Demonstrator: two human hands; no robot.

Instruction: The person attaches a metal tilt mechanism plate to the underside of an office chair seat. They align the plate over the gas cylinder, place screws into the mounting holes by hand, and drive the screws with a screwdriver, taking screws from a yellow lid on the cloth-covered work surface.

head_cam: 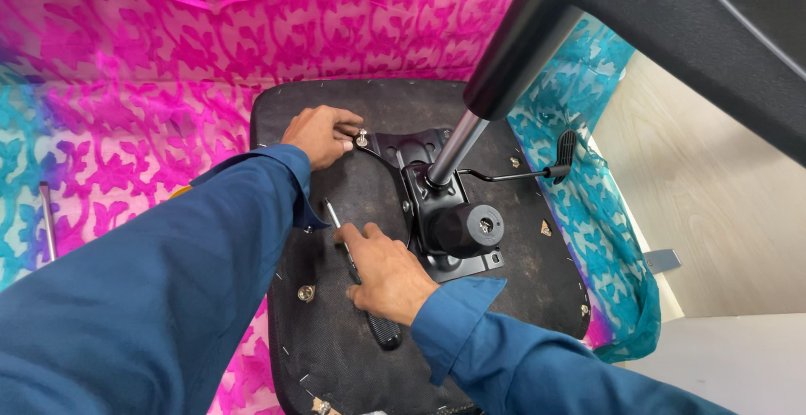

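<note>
fingers (346, 129) pinch bolt (362, 138) (right hand (388, 274) grips screwdriver (361, 281)).

No packages, labels, signs or screens in view — none anywhere here.

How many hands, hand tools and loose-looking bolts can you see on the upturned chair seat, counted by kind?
Hands: 2, the left hand at a bolt and the right hand on the tool
Hand tools: 1, a screwdriver with a black handle
Bolts: 2, a bolt at the black metal plate and a second bolt near the seat's edge
Total: 5
</note>
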